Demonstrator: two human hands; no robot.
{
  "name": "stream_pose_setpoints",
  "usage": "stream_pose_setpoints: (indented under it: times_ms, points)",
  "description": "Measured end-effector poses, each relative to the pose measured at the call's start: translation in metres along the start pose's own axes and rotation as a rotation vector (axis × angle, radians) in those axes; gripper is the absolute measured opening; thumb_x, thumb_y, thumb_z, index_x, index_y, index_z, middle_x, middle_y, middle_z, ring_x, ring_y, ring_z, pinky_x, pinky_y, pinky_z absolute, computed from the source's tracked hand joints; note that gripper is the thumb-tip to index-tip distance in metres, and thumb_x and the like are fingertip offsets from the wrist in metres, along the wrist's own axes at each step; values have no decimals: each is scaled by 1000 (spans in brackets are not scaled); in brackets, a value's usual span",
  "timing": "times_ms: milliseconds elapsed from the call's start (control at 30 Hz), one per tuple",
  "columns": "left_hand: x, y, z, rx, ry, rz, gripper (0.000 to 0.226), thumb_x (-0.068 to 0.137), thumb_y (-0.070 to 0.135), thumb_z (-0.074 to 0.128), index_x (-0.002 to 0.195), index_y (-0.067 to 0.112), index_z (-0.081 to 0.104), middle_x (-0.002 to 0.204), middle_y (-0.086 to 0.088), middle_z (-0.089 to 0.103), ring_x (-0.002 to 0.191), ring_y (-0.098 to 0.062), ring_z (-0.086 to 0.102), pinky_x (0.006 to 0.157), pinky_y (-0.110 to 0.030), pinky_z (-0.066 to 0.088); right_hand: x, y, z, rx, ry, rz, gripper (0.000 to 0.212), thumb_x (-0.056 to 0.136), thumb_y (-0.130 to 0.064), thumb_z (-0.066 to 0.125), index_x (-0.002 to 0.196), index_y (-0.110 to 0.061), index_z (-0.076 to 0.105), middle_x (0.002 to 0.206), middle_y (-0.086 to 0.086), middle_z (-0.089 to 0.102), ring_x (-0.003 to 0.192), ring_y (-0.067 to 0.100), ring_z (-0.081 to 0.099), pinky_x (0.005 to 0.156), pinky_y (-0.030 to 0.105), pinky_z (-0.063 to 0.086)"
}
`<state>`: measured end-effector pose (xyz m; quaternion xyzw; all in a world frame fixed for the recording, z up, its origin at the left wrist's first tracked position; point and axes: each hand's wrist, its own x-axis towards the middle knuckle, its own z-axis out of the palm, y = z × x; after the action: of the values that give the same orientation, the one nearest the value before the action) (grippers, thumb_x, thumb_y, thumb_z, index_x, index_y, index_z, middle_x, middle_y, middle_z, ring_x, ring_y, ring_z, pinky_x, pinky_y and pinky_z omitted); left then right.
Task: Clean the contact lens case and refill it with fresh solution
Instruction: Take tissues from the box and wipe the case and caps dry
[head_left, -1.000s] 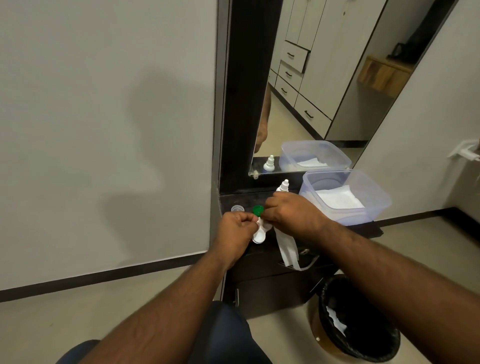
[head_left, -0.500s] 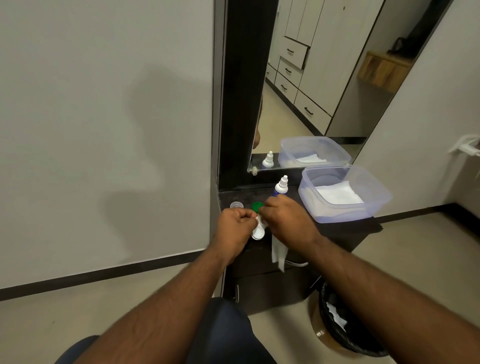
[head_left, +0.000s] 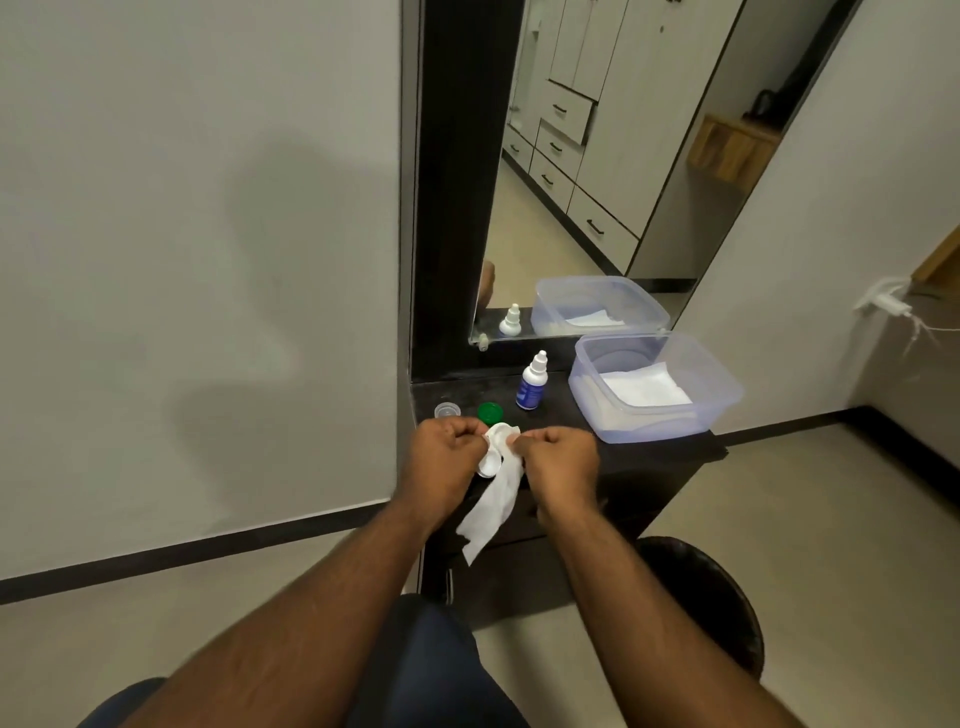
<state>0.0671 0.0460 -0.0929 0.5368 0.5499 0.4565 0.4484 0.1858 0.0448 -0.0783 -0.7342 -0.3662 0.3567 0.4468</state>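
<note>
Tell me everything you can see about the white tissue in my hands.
The white tissue looks like thin, soft paper, crumpled at its top and hanging as a loose creased strip in front of the dark cabinet. The right hand pinches its upper end against the white lens case, which the left hand holds. The bunched top covers part of the case.

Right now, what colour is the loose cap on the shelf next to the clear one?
Green: the cap sits just right of the clear cap, seen in the head view.
</note>
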Motion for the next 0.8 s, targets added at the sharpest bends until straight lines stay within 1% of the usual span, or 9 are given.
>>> stream_pose_setpoints:
  times_ms: [133, 233, 333, 400, 500, 567, 667, 733, 800]
  points:
    - [0, 0, 0, -2, -3, -15, 23, 86, 2, 57, 79, 15, 74, 72, 1, 70, 67, -11, 64, 68, -27, 55, 1, -9, -1, -19, -44, 90, 5, 76, -7, 74, 73, -8, 71, 77, 9, 70, 75, 23, 66, 71, 37, 57]
    - [3, -2, -1, -10, -5, -34, 20, 86, 3, 58, 82, 13, 75, 76, -4, 72, 72, -18, 67, 71, -35, 57, 3, -20, -13, -114, -236, 219, 9, 77, -9, 74, 83, -4, 71, 75, 9, 68, 59, 17, 56, 50, 29, 45]
    - [4, -3, -2, -32, -25, -48, 19, 86, 3, 59, 82, 12, 75, 77, -7, 73, 73, -21, 68, 73, -37, 56, 5, -20, -27, -4, -352, 160, 7, 79, -12, 72, 83, -6, 73, 73, 9, 66, 54, 12, 48, 48, 25, 39]
    - [5, -3, -2, -37, -13, -55, 17, 85, 4, 60, 84, 11, 76, 79, -8, 73, 73, -17, 65, 74, -35, 54, 10, -20, -39, 7, -279, -41, 6, 83, -12, 69, 86, -8, 73, 77, 2, 68, 63, 10, 55, 57, 22, 45]
    - [10, -4, -2, -16, 5, -81, 15, 84, 4, 62, 89, 10, 75, 83, -5, 72, 76, -13, 63, 76, -28, 51, 21, -17, -54, -400, -209, -579, 10, 87, -15, 66, 96, -14, 71, 89, -5, 66, 83, 8, 60, 76, 22, 46]
    - [12, -3, -3, -33, -6, -106, 14, 84, 3, 63, 87, 10, 74, 82, -5, 71, 74, -13, 63, 73, -28, 52, 27, -15, -55, -676, -316, -923, 16, 86, -12, 65, 102, -13, 71, 96, 0, 67, 90, 13, 61, 80, 22, 44]
    - [16, -4, -4, -42, -42, -136, 13, 83, 3, 64, 88, 9, 74, 87, -10, 73, 77, -19, 66, 75, -34, 56, 29, -11, -47, -965, -457, -1238, 18, 82, -10, 69, 100, -13, 71, 94, 5, 67, 86, 19, 62, 71, 25, 45]
    - [19, -5, -5, -67, -72, -163, 12, 83, 2, 65, 86, 8, 74, 86, -12, 72, 76, -21, 66, 77, -39, 56, 31, -10, -44, -1018, -443, -1347, 21, 75, -10, 77, 95, -13, 72, 86, 5, 67, 74, 20, 64, 59, 25, 45]
    - [21, -5, -6, -84, -101, -185, 11, 83, 2, 65, 84, 9, 74, 85, -13, 73, 78, -25, 67, 78, -42, 56, 35, -7, -43, -1032, -414, -1383, 22, 71, -13, 80, 91, -13, 72, 83, 5, 67, 70, 19, 64, 57, 24, 47]
